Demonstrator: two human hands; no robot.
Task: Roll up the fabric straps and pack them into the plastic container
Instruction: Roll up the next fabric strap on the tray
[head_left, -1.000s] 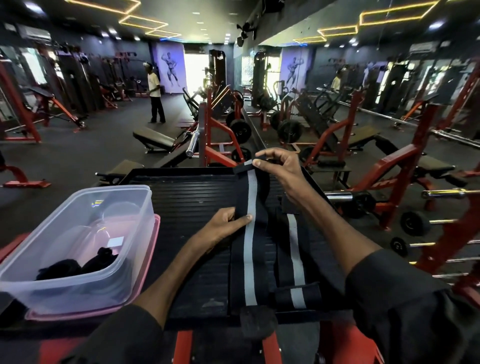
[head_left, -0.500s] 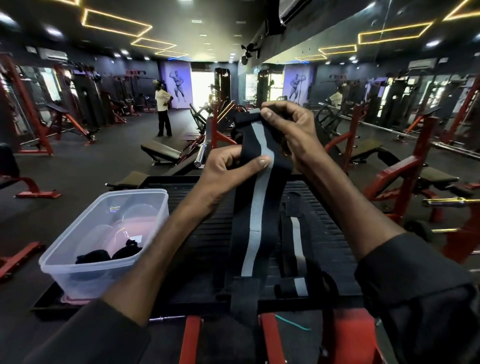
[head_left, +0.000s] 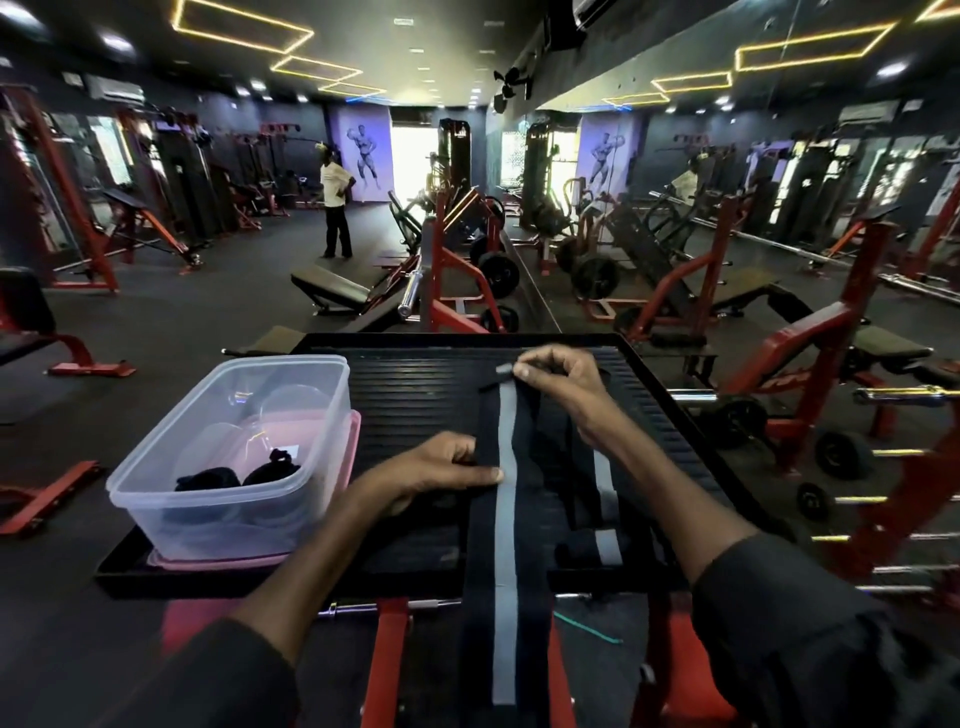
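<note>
**A:** Where is the strap (head_left: 501, 519) now?

**B:** It runs down the middle of the frame on the ribbed platform (head_left: 415, 395), grey stripe up. Its near end hangs over the edge at bottom centre. Your right hand (head_left: 558, 384) pinches the far tip, and your left hand (head_left: 436, 473) pinches the left edge midway, thumb across the cloth.

**A:** What is around it?

**B:** A second strap (head_left: 602, 483) lies just right of it. I cannot tell if they overlap. The plastic container (head_left: 311, 395) sits at left centre on a pink lid (head_left: 356, 431), with two dark rolls (head_left: 208, 478) inside.

**A:** What could go wrong?

**B:** If you start the roll crooked, I expect it to cone and loosen. The hanging end's weight may drag the strap off. You could also catch the neighbouring strap in the first turn.
</note>
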